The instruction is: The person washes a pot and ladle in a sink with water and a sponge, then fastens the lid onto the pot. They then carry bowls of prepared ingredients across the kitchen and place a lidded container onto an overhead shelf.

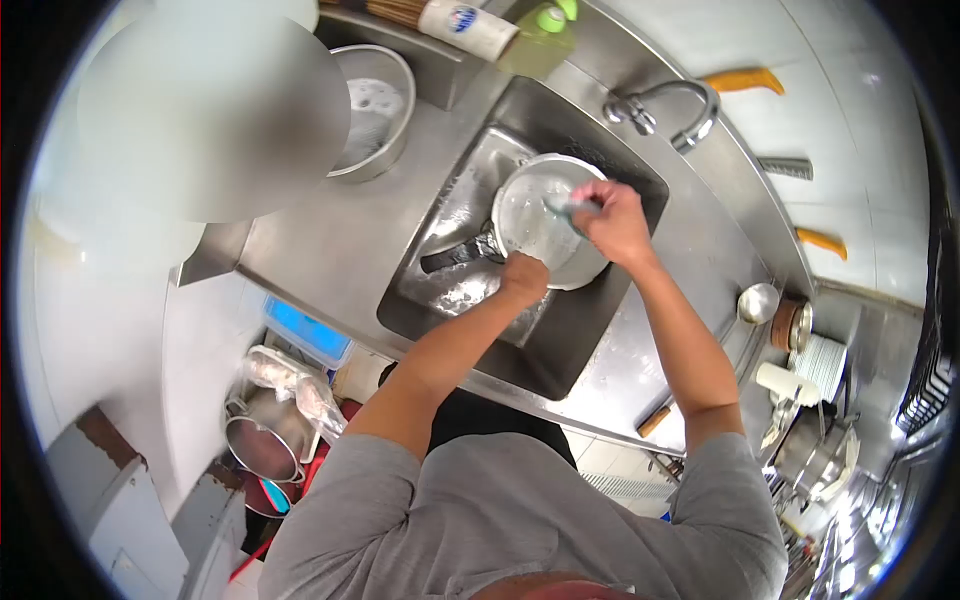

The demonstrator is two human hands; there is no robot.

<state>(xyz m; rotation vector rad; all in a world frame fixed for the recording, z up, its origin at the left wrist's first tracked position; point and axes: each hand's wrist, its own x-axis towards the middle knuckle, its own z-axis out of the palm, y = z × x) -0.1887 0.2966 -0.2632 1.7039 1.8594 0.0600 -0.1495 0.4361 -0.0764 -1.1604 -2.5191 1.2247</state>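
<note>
Count: one pot [535, 225] with one dark handle [458, 254]; two bare grips, the left grip [525, 278] and the right grip [612, 220]; one tap [695, 112]; one green bottle [540, 42]; one suds-filled bowl [396, 135]; two orange handles [745, 80]; one ladle [758, 303]
Pot in the sink [550, 365]: tilted, its open mouth towards the camera; left grip on its near rim, right grip over its far side
Left grip: fingers curled closed on the pot's rim, just beside the dark handle
Right grip: fingers closed about a blurred grey-green item [578, 207], held inside the pot's mouth; its exact shape I cannot tell
Bench [320, 250]: bowl to the left of the sink; bottle beyond it; tap behind, its spout clear of the pot; ladle to the right, near stacked plates [820, 362]
In the way: right grip hides part of the pot's rim; a blurred patch covers the upper left
</note>
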